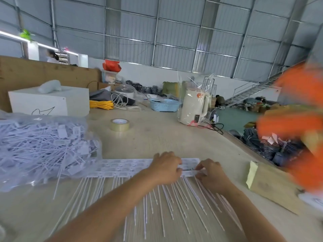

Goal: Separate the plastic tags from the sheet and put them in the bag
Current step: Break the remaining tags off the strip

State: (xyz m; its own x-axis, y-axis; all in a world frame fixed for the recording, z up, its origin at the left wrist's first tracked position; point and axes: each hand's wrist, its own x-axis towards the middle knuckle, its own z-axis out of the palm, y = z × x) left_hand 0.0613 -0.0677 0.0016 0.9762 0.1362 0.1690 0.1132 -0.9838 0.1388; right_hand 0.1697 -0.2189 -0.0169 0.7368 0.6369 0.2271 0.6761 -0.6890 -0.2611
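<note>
Sheet of tags (122, 167) flat on table (157, 137) — left hand (166, 167) and right hand (209, 172) side by side, both pinching its right end.

I'm seeing matt white plastic tags (174, 203), a glossy clear plastic bag (43, 147), pale smooth wooden table (166, 140), shiny tape roll (119, 125).

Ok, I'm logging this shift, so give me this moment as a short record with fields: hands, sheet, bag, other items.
left hand: on the sheet, fingers curled over its right part
right hand: pinching a tag at the sheet's right end
sheet: flat on the table, white strips pointing toward the person
bag: clear, left of sheet, full of loose tags
other items: tape roll, kettle, blue basket
</note>
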